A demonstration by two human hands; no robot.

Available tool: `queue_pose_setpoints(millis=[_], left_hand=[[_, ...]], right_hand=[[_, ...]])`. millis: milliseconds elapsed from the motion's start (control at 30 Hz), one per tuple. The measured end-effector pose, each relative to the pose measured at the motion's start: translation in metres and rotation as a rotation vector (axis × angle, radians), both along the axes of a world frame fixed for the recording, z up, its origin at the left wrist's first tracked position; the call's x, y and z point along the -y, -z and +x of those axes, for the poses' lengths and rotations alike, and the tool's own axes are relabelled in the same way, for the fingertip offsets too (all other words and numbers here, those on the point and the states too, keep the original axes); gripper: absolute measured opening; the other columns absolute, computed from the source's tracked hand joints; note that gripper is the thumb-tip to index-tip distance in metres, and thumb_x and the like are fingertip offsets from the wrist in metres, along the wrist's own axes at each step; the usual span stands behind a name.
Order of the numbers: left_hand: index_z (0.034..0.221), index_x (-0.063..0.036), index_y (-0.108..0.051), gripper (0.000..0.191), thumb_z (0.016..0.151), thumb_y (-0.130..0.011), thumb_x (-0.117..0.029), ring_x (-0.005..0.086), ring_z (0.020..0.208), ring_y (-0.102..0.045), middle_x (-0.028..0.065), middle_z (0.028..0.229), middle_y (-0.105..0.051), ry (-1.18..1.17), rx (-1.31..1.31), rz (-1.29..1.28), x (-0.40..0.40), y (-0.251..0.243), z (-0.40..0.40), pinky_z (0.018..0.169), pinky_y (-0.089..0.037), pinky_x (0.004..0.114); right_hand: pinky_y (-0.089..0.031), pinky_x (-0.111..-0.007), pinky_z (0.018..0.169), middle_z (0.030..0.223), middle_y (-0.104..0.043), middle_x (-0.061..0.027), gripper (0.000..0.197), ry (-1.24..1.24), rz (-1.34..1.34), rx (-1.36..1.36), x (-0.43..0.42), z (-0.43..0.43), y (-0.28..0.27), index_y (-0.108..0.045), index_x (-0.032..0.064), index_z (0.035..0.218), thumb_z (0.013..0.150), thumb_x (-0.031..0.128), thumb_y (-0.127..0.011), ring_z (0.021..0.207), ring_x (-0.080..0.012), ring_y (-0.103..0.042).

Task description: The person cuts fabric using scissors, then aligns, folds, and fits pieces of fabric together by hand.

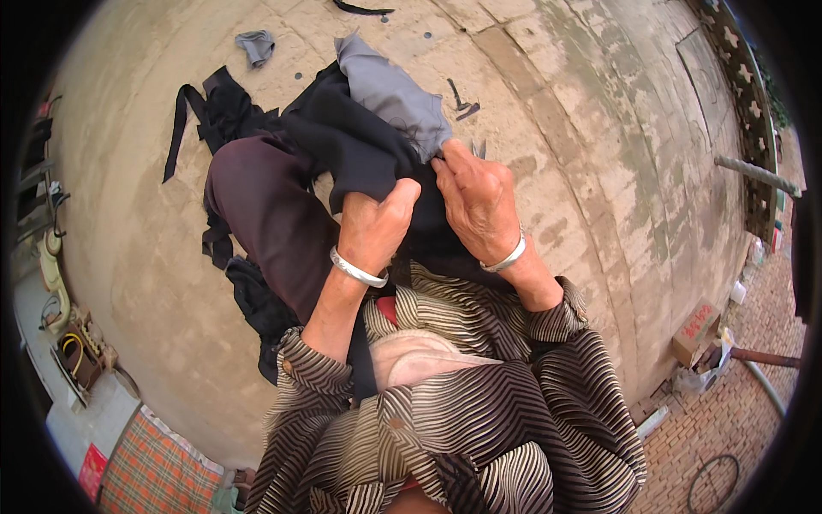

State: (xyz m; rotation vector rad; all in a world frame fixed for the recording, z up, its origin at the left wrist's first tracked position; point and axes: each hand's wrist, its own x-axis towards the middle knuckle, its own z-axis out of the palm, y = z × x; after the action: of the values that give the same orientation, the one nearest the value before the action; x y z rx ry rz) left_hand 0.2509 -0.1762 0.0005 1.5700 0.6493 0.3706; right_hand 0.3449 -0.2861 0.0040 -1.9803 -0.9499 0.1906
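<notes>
My left hand (377, 221) grips a bunched fold of black cloth (359, 128), its fingers curled under and partly hidden. My right hand (478, 193) pinches the near edge of a grey fabric panel (392, 93), close to where it meets the black cloth. The grey panel lies over the right part of the cloth, and loose dark threads show near its lower edge. Just beyond my right knuckles, pointed metal blades (478, 150) stick out, perhaps scissors; the rest is hidden. The cloth rests across my lap, beside my bent knee in dark trousers (263, 199).
Dark fabric strips (178, 128) and a small grey scrap (255, 48) lie on the concrete floor (154, 257). Dark scraps (462, 103) lie ahead right. At far right stand a cardboard box (697, 327) and a metal bar (758, 175). A plaid cloth (160, 466) is at lower left.
</notes>
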Motion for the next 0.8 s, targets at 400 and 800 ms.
queue_pose_setpoints(millis=[400,800], left_hand=[[0.068,-0.0018,-0.051,0.017,0.067,-0.063,0.009,0.0310,0.063,-0.049,0.0125,0.068,-0.044,0.002,0.139,1.033,0.010,0.035,-0.006,0.057,-0.041,0.040],[0.081,0.0054,-0.058,0.008,0.078,-0.063,-0.001,0.0275,0.071,-0.054,0.0124,0.079,-0.056,0.086,0.079,0.310,0.002,0.015,-0.010,0.067,-0.044,0.036]], right_hand=[[-0.038,-0.037,0.049,0.062,-0.046,-0.0211,0.007,0.136,0.132,-0.206,-0.011,-0.005,0.015,-0.053,-0.0039,0.076,0.082,-0.001,-0.058,0.054,-0.0389,-0.048],[-0.033,-0.026,0.051,0.060,-0.039,0.0035,0.025,-0.059,0.204,-0.731,-0.003,0.016,0.012,-0.056,-0.0032,0.075,0.085,0.016,-0.069,0.061,-0.0063,-0.035]])
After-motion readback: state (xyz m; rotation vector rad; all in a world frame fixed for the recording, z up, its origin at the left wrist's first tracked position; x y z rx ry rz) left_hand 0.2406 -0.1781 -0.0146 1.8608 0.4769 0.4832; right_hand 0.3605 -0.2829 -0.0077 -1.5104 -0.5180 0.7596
